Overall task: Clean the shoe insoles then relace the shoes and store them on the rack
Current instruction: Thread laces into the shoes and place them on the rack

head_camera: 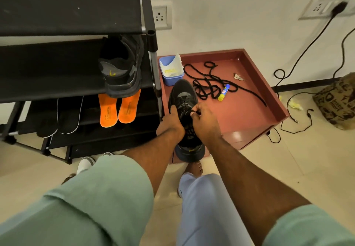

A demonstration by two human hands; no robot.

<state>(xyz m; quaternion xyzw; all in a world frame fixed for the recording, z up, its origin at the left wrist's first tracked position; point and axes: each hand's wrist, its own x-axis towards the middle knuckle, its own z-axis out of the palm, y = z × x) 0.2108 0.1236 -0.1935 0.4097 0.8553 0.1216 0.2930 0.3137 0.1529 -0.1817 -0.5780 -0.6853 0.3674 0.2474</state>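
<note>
A black shoe (183,94) lies on the near left part of a maroon tray (249,115), toe pointing away. My left hand (172,120) grips its left side. My right hand (204,120) pinches a black lace end over the eyelets. A loose black lace (209,84) lies tangled on the tray beyond the shoe. The second black shoe (121,67) stands on a middle shelf of the black rack (57,69). Two orange insoles (117,109) lie on the shelf below it, with two dark insoles (57,119) to their left.
A blue tub (171,73) holding a white cloth sits at the tray's far left corner. A glue stick (223,93) lies on the tray. Black cables (295,99) trail over the floor to the right, by a printed paper bag (338,101). My knees fill the foreground.
</note>
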